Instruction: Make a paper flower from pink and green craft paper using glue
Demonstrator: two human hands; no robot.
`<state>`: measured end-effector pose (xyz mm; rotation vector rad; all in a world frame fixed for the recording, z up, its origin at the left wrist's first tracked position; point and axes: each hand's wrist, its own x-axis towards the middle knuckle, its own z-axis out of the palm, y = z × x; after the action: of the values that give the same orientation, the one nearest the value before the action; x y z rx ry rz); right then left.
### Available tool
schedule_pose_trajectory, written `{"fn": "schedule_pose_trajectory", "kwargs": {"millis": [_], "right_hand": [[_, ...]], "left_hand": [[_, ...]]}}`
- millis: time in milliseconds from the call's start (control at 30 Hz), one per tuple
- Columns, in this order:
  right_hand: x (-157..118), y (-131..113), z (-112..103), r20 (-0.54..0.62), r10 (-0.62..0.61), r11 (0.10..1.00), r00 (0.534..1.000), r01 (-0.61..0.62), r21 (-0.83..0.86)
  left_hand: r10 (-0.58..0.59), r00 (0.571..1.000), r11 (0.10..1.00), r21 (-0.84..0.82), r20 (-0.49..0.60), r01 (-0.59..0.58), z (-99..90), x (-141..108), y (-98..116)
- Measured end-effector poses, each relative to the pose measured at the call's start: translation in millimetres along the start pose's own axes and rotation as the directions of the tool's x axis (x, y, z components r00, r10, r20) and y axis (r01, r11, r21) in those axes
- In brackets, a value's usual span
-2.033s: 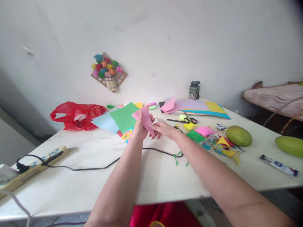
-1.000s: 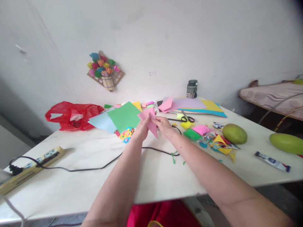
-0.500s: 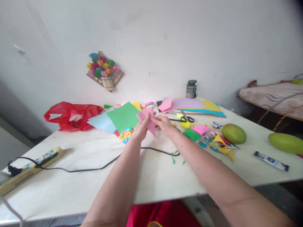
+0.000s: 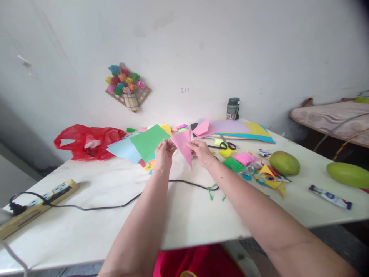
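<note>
A folded piece of pink paper [image 4: 183, 144], triangular with one point hanging down, is held up above the table. My right hand [image 4: 201, 152] pinches its right edge between thumb and fingers. My left hand [image 4: 163, 154] is closed at its left corner, with some fingertips reaching behind the sheet. Behind the hands another folded pink paper [image 4: 201, 128] rests on a stack of coloured sheets. A green sheet [image 4: 150, 143] lies just left of my left hand. Black-handled scissors [image 4: 227, 146] lie to the right of my right hand.
A black cord [image 4: 121, 205] runs across the table from a power strip [image 4: 43, 204]. On the left sits a red plastic bag [image 4: 106, 140]. Paper scraps [image 4: 269, 177], two green mangoes [image 4: 285, 163], a tube [image 4: 331, 196] and a dark bottle [image 4: 233, 109] occupy the right side.
My left hand has moved left and down off the paper's face to its left corner. More of the pink triangle now shows. The right hand has hardly moved.
</note>
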<state>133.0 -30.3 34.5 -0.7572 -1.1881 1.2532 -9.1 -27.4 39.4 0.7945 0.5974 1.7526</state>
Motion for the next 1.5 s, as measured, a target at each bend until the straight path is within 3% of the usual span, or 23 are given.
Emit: {"fn": "schedule_pose_trajectory", "kwargs": {"millis": [167,367,467,500,567,600,633,700,800,933,1033,1167,1300,1400,1500], "right_hand": [[0,-2,-3,-0.032,0.042,0.997,0.999,-0.040,0.073],[6,-4,-11,-0.072,0.062,0.988,0.995,-0.051,0.146],[10,-6,-16,-0.115,0.045,0.982,0.992,-0.023,0.186],[11,-7,-17,-0.126,0.037,0.980,0.991,-0.011,0.197],[12,-7,-18,-0.145,0.014,0.977,0.989,0.018,0.212],[12,-8,-18,-0.152,0.001,0.976,0.988,0.032,0.214],[12,-8,-17,-0.161,-0.012,0.976,0.987,0.046,0.211],[11,-9,-15,-0.161,-0.046,0.980,0.986,0.076,0.186],[6,-9,-9,-0.060,-0.104,0.985,0.993,0.111,0.134],[-1,-7,-3,0.110,-0.078,0.993,0.991,0.067,0.096],[-2,-5,-2,0.158,-0.104,0.994,0.982,0.099,0.037],[1,-5,-4,0.162,-0.154,0.983,0.975,0.168,-0.073],[7,-7,-9,0.087,-0.227,0.956,0.970,0.239,-0.171],[9,-13,-14,-0.006,-0.401,0.854,0.916,0.371,-0.365],[7,-20,-17,0.056,-0.662,0.594,0.747,0.569,-0.569]], "left_hand": [[-0.070,0.997,0.987,0.149,0.030,0.065,4.4,-5,-1],[-0.044,0.999,0.948,0.315,-0.029,0.051,7.4,-8,2],[-0.080,0.990,0.886,0.463,0.113,0.019,4.4,-10,7],[-0.146,0.965,0.850,0.526,0.217,0.010,2.4,-10,10],[-0.325,0.856,0.765,0.644,0.403,-0.013,-2.4,-10,15],[-0.394,0.799,0.728,0.685,0.455,-0.031,-4.7,-9,17],[-0.410,0.780,0.708,0.704,0.473,-0.055,-6.5,-9,18],[-0.364,0.791,0.722,0.686,0.491,-0.093,-7.2,-8,18],[-0.248,0.808,0.829,0.549,0.534,-0.108,-0.3,-10,12],[-0.311,0.755,0.903,0.427,0.578,0.046,12.8,-18,1],[-0.293,0.780,0.904,0.426,0.553,0.038,15.6,-21,-1],[-0.144,0.870,0.803,0.569,0.472,-0.176,9.8,-17,-1],[-0.046,0.880,0.602,0.716,0.473,-0.353,-0.5,-8,-4],[0.005,0.878,0.473,0.773,0.478,-0.424,-5.9,-5,-5],[0.038,0.877,0.370,0.808,0.479,-0.458,-7.6,-4,-3]]}}
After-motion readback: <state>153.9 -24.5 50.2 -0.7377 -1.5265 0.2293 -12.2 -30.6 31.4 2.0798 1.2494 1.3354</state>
